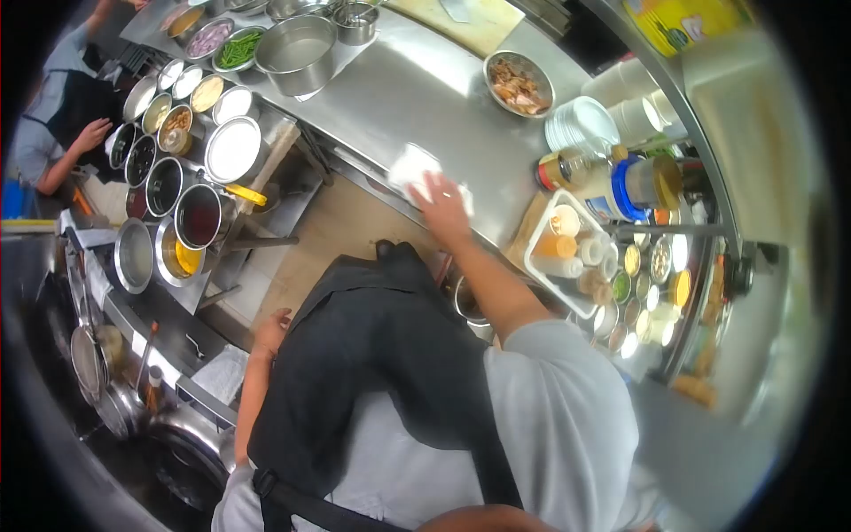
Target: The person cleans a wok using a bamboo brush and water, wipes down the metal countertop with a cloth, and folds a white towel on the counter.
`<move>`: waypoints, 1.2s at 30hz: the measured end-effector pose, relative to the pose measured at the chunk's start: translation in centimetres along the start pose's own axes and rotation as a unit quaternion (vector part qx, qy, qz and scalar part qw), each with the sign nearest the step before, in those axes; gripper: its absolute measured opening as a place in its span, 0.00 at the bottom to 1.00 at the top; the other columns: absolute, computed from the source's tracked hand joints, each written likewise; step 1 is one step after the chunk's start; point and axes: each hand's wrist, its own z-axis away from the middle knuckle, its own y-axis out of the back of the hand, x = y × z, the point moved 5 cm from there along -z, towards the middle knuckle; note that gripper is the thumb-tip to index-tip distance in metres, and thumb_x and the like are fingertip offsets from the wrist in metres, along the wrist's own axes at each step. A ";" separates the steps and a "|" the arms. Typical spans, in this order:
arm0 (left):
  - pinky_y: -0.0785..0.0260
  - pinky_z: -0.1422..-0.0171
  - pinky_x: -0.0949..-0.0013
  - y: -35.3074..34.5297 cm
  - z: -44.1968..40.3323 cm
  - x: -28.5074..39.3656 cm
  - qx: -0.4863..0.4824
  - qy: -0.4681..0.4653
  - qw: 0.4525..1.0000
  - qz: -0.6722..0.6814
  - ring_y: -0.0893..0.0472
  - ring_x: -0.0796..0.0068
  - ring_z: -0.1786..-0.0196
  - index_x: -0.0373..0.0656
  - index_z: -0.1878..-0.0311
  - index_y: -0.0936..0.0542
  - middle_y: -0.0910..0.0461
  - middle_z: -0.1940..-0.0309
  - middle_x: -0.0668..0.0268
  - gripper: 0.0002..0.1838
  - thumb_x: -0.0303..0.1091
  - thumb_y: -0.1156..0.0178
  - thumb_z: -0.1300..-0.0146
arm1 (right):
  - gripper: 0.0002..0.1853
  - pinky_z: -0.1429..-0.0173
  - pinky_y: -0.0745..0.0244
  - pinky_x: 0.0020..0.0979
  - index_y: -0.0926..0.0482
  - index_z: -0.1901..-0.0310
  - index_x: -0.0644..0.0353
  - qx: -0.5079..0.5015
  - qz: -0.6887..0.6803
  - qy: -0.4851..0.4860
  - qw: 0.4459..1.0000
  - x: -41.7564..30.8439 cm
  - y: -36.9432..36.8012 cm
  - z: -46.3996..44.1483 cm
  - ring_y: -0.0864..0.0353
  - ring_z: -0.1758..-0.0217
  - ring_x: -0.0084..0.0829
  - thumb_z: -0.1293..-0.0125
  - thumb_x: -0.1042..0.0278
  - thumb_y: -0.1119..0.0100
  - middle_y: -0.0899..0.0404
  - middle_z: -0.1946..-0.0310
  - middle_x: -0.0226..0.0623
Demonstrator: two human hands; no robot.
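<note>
In the head view the cloth lies on the counter near its edge, under the right hand, whose fingers look spread over it. It is probably light, soft and floppy, best held under a flat palm or by a bunched middle. The left hand hangs by the apron, its grip unclear.

Bright light here, and look at that glare streaking the far end of the counter! The cloth glows nearly white, the lid at left just as pale. Down at near left it's dim, the wok sunk in shadow. Over on the right, a milky haze, soft detail, and the rail bowing hard, with black swallowing every corner.
</note>
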 end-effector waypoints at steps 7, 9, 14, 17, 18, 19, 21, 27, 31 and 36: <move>0.22 0.39 0.57 5.2 -4.6 3.5 0.023 -0.149 0.988 -0.023 0.12 0.55 0.46 0.40 0.37 0.18 0.11 0.49 0.51 0.24 0.42 0.34 0.31 | 0.33 0.24 0.31 0.49 0.30 0.26 0.52 0.058 0.037 -0.210 0.975 3.0 1.7 11.6 0.26 0.28 0.55 0.33 0.79 0.43 0.29 0.28 0.53; 0.22 0.38 0.58 6.0 -5.2 7.0 0.036 -0.234 0.971 0.043 0.13 0.54 0.44 0.37 0.36 0.18 0.13 0.46 0.49 0.27 0.46 0.34 0.30 | 0.27 0.32 0.22 0.46 0.30 0.27 0.58 0.104 -0.328 -0.378 0.859 2.3 4.3 10.0 0.18 0.36 0.53 0.27 0.76 0.43 0.25 0.33 0.55; 0.28 0.29 0.60 6.4 -3.5 17.3 -0.191 -0.247 0.935 0.170 0.17 0.60 0.38 0.37 0.29 0.23 0.16 0.36 0.59 0.34 0.56 0.40 0.24 | 0.21 0.50 0.12 0.57 0.27 0.33 0.67 0.022 -0.859 -0.316 0.402 -7.7 9.6 1.1 0.12 0.53 0.57 0.22 0.65 0.48 0.16 0.48 0.54; 0.26 0.31 0.59 6.9 -2.9 21.0 -0.219 -0.288 0.872 0.331 0.18 0.63 0.37 0.34 0.28 0.25 0.19 0.34 0.63 0.34 0.55 0.43 0.22 | 0.23 0.46 0.13 0.57 0.28 0.33 0.69 -0.104 -0.924 -0.200 0.309 -13.8 11.9 -3.3 0.12 0.48 0.54 0.19 0.59 0.53 0.17 0.42 0.53; 0.25 0.34 0.61 7.1 -2.8 21.6 -0.194 -0.273 0.828 0.450 0.17 0.66 0.40 0.35 0.31 0.23 0.17 0.37 0.63 0.30 0.51 0.42 0.22 | 0.24 0.44 0.13 0.57 0.26 0.34 0.69 -0.074 -0.914 -0.201 0.344 -14.8 11.7 -4.5 0.12 0.47 0.54 0.19 0.58 0.54 0.17 0.41 0.52; 0.24 0.37 0.62 7.8 -2.9 21.8 -0.158 -0.258 0.769 0.563 0.17 0.69 0.42 0.35 0.34 0.20 0.15 0.41 0.63 0.26 0.48 0.41 0.21 | 0.25 0.42 0.14 0.58 0.25 0.35 0.70 -0.049 -0.904 -0.198 0.376 -16.4 11.3 -6.0 0.12 0.46 0.53 0.18 0.57 0.56 0.17 0.41 0.52; 0.22 0.41 0.64 10.9 -2.7 21.6 0.067 -0.325 0.801 0.499 0.16 0.72 0.48 0.36 0.41 0.17 0.13 0.50 0.64 0.17 0.38 0.37 0.25 | 0.31 0.36 0.18 0.57 0.29 0.29 0.68 -0.148 -0.935 -0.170 0.272 -19.0 10.4 -6.8 0.15 0.41 0.53 0.18 0.48 0.59 0.18 0.38 0.51; 0.24 0.38 0.65 17.0 2.0 17.4 0.288 -0.393 0.743 0.459 0.16 0.73 0.48 0.36 0.44 0.15 0.11 0.51 0.64 0.15 0.34 0.34 0.27 | 0.45 0.30 0.23 0.51 0.35 0.24 0.65 -0.336 -0.798 -0.096 0.490 -22.2 9.1 -6.6 0.19 0.34 0.50 0.30 0.37 0.40 0.21 0.35 0.52; 0.25 0.37 0.67 19.0 7.8 15.2 0.342 -0.361 0.719 0.486 0.17 0.76 0.47 0.37 0.44 0.15 0.12 0.51 0.65 0.14 0.33 0.32 0.28 | 0.31 0.40 0.22 0.35 0.25 0.34 0.71 -0.373 -0.628 0.033 0.682 -24.7 9.8 -10.4 0.15 0.44 0.34 0.41 0.74 0.36 0.16 0.42 0.40; 0.24 0.40 0.70 19.0 14.4 8.9 0.415 -0.328 0.658 0.536 0.16 0.79 0.49 0.37 0.43 0.15 0.12 0.52 0.66 0.14 0.29 0.32 0.29 | 0.20 0.47 0.22 0.29 0.15 0.46 0.68 -0.469 -0.484 0.201 0.711 -28.6 10.0 -14.1 0.15 0.56 0.25 0.40 0.75 0.36 0.12 0.57 0.32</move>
